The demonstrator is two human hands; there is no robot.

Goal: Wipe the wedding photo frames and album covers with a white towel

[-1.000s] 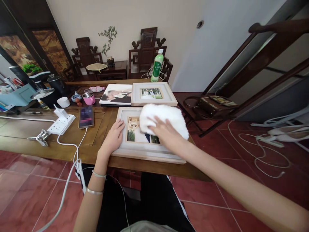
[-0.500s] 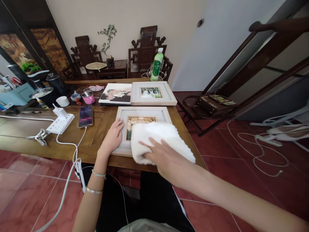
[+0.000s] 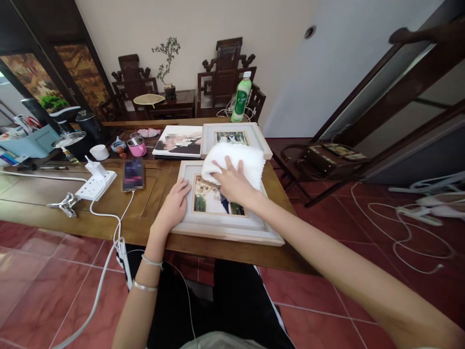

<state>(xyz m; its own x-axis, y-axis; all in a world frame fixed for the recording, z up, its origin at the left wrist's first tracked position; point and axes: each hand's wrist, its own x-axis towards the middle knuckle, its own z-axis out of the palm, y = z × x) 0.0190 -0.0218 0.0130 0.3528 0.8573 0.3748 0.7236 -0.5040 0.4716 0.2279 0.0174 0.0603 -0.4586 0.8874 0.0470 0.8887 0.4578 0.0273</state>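
A pale wooden picture frame (image 3: 225,233) lies face up near the table's front edge, a photo (image 3: 210,198) in its middle. My left hand (image 3: 177,203) grips the frame's left side, fingers close together on top and the thumb hidden. Under the spread fingers of my right hand (image 3: 236,182) is a fluffy white cloth (image 3: 250,160), held bunched against the frame's far part. The cloth covers the upper right of the photo and overlaps the near edge of a second picture frame (image 3: 267,145) behind. To that frame's left lies a photo book or print (image 3: 181,140).
A green bottle (image 3: 241,99) stands at the table's back edge. On the left are a phone (image 3: 132,174), a power strip (image 3: 96,184), a pink cup (image 3: 137,147) and a small metal tripod (image 3: 67,204). White cables (image 3: 109,215) hang over the front edge. A dark chair (image 3: 312,165) stands at right.
My right hand has pushed the white cloth away from me, from the frame's lower right to its far edge, uncovering more of the photo. My left hand stays on the frame's left side.
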